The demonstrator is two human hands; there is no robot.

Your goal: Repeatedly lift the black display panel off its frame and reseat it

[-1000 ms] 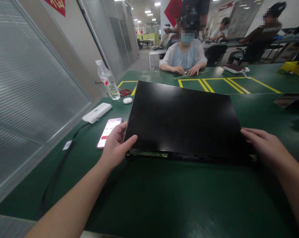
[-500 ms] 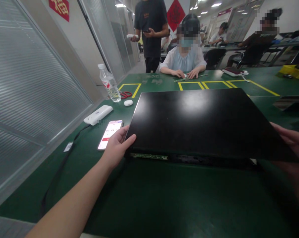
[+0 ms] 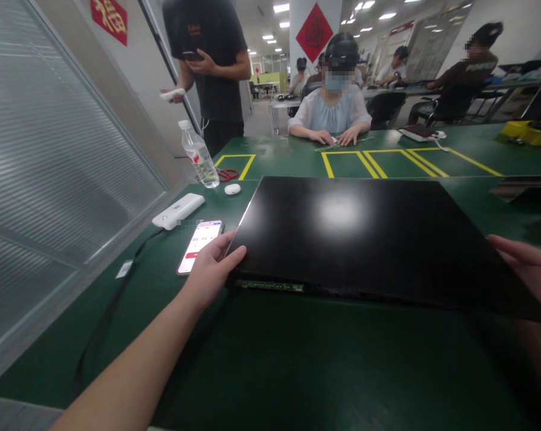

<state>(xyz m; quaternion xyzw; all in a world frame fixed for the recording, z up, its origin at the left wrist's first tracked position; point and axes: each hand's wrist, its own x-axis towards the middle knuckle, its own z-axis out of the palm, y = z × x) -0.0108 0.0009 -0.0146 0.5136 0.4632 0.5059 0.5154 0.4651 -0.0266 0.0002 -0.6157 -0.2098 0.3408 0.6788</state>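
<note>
A glossy black display panel (image 3: 364, 239) lies in front of me, held at both sides. My left hand (image 3: 214, 260) grips its left edge, thumb on top and fingers partly hidden behind the edge. At the right edge, my right hand (image 3: 528, 263) holds the panel from the side, and the panel hides part of that hand. A narrow green circuit board (image 3: 270, 286) shows under the near left edge. What else lies beneath the panel is hidden. A lit phone (image 3: 201, 248) rests just beyond my left hand.
On the green table (image 3: 261, 371) stand a water bottle (image 3: 199, 157), a white power bank (image 3: 179, 211) with a black strap, a small white case (image 3: 232, 189) and red-handled scissors (image 3: 228, 175). Opposite, a seated person (image 3: 333, 108) works with both hands; another person (image 3: 216, 66) stands holding a phone.
The panel's far edge and near right corner have come down, so it lies lower over what is beneath. My hands keep their hold. The standing person has shifted left and nearer.
</note>
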